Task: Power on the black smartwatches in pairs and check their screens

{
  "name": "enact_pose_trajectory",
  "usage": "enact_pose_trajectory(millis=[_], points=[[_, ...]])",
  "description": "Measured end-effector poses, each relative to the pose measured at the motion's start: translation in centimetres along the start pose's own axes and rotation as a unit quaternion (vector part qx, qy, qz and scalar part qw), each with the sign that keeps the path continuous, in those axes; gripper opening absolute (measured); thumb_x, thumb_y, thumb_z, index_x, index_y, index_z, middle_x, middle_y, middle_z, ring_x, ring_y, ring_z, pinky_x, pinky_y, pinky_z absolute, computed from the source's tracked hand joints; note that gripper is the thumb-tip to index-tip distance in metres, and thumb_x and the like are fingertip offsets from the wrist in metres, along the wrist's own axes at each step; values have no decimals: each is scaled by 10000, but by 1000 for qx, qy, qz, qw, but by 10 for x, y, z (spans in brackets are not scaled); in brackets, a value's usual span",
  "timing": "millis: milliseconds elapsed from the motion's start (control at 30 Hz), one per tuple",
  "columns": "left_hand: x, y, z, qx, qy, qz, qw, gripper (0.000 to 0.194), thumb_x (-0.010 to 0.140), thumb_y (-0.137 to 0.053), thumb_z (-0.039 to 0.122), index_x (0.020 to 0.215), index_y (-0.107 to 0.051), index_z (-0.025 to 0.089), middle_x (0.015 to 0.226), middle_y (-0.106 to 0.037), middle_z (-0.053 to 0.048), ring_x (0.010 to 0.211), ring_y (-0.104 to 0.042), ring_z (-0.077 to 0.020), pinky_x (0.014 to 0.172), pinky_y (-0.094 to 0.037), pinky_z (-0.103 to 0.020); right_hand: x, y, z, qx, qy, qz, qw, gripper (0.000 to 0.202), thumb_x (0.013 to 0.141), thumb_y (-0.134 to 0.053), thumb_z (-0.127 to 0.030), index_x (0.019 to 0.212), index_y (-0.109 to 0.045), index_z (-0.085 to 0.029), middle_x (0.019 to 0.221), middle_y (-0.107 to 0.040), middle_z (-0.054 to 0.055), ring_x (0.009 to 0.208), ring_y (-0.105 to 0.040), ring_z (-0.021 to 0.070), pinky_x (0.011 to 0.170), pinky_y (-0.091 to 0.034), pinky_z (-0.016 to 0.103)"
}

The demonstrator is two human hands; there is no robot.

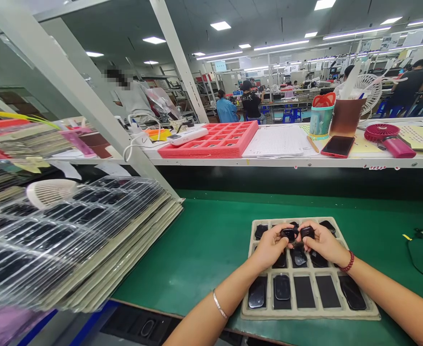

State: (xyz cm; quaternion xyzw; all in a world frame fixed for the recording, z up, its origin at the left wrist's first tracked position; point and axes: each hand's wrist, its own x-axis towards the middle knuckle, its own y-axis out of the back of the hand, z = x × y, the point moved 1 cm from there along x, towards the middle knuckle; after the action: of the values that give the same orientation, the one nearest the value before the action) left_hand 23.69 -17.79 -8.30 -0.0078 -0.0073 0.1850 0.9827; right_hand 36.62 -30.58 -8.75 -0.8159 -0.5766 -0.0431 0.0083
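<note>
My left hand (271, 246) pinches a small black piece with rounded corners (289, 234), like a smartwatch body. Between the fingers of my right hand (324, 244) is a similar dark glossy piece (307, 232). Both are held close together above a cream compartment tray (310, 315) on the green work surface. In its front row, a glossy black piece (256, 293) lies at the left, another (282, 287) beside it, and a larger dark one (353, 291) at the right. Two front compartments between them show only black lining. My hands partly hide the back rows.
Tall stacked trays under clear plastic covers (125, 230) fill the left side, with a white fan (51, 193) on top. A shelf (211, 162) crosses behind, bearing a red foam tray (211, 144), papers (276, 140) and a phone (337, 146). A black cable (418, 262) lies at right.
</note>
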Motion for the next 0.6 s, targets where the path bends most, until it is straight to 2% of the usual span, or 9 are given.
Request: enact_pose_trajectory(millis=[133, 267, 467, 600], points=[[0, -1, 0, -4, -1, 1, 1000, 449, 686, -533, 53, 1123, -543, 158, 979, -647, -78, 695, -626, -129, 732, -485, -281, 0, 0, -1, -2, 1, 0, 1000, 235, 763, -572, -196, 972, -465, -200, 862, -594, 18, 585, -562, 108, 551, -481, 250], [1, 0, -3, 10, -2, -4, 1000, 409, 726, -507, 79, 1125, -550, 160, 936, -649, -70, 674, -628, -128, 733, -487, -291, 0, 0, 1, -13, -2, 3, 1000, 205, 789, -544, -213, 980, -473, -198, 809, -592, 10, 545, -550, 105, 534, -474, 257], [2, 1, -6, 0, -6, 0, 1000, 469, 676, -534, 44, 1131, -546, 156, 949, -648, -74, 699, -625, -136, 758, -494, -305, 0, 0, 0, -4, 13, -13, 1000, 266, 754, -560, -165, 1003, -480, -215, 877, -585, 13, 635, -579, 123, 572, -489, 258], [0, 1, -2, 13, -22, 3, 1000, 347, 745, -553, 153, 1091, -573, 143, 973, -638, -93, 728, -612, -150, 714, -509, -304, 0, 2, 0, 0, 5, -11, 1000, 200, 819, -513, -250, 1009, -489, -195, 862, -596, 29, 602, -585, 122, 547, -478, 262]])
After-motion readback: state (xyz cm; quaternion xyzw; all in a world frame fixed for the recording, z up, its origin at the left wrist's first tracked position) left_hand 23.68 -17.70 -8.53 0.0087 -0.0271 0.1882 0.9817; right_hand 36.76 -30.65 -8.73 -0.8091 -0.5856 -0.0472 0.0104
